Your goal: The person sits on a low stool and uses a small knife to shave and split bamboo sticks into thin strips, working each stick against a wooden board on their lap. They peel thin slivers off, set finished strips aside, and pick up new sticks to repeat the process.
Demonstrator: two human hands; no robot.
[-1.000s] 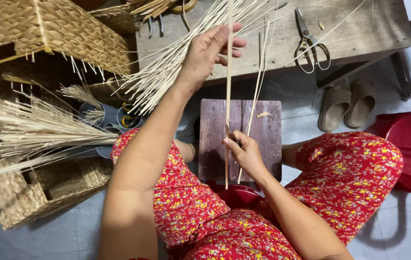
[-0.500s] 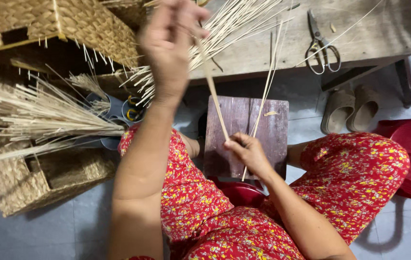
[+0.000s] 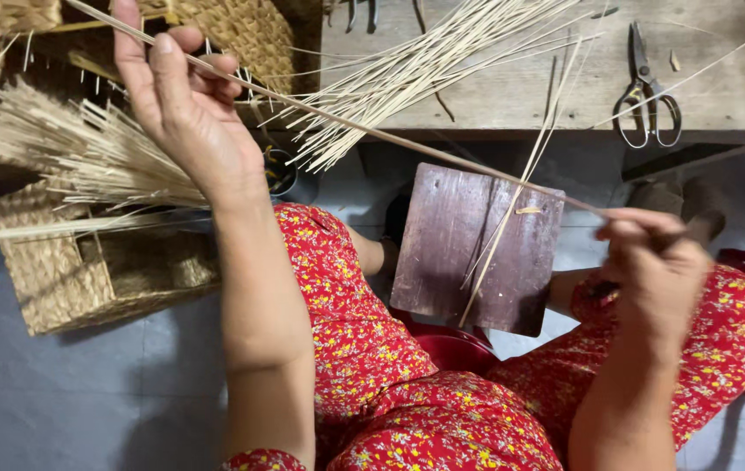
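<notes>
My left hand (image 3: 182, 103) is raised at the upper left, fingers closed around one long pale reed strip (image 3: 372, 133). The strip runs diagonally down to my right hand (image 3: 651, 262), which pinches its other end above my right knee. Under the strip, a dark wooden board (image 3: 468, 262) rests against my lap, with two thin strips (image 3: 512, 209) lying across it. A loose bundle of pale strips (image 3: 442, 65) fans over the wooden bench (image 3: 721, 87) behind the board.
Scissors (image 3: 647, 92) lie on the bench at the right. Woven baskets sit at the left (image 3: 85, 275) and upper left (image 3: 233, 35), with a sheaf of dry straw (image 3: 67, 153) between them. A red stool (image 3: 455, 349) is under my legs, on a grey tiled floor.
My left hand swung the strip from upright to a slant towards the upper left. My right hand slid right along it, off the board to my right knee.
</notes>
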